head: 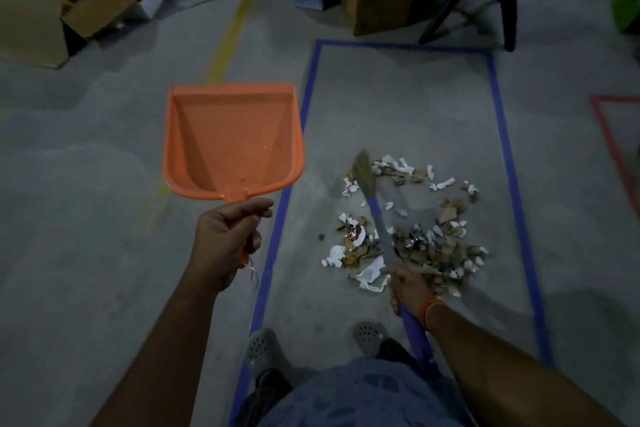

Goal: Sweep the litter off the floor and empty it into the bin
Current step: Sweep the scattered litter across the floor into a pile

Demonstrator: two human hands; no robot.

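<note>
Count: one orange dustpan (pixel 231 142), one broom (pixel 377 215), one litter pile (pixel 408 229).
My left hand (pixel 225 239): gripping the dustpan's handle.
My right hand (pixel 412 288): gripping the broom.

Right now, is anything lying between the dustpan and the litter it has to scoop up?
Nothing visible lies between them but bare floor and the blue tape line. The left hand holds the dustpan empty, and the litter lies inside the taped box with the broom.
</note>
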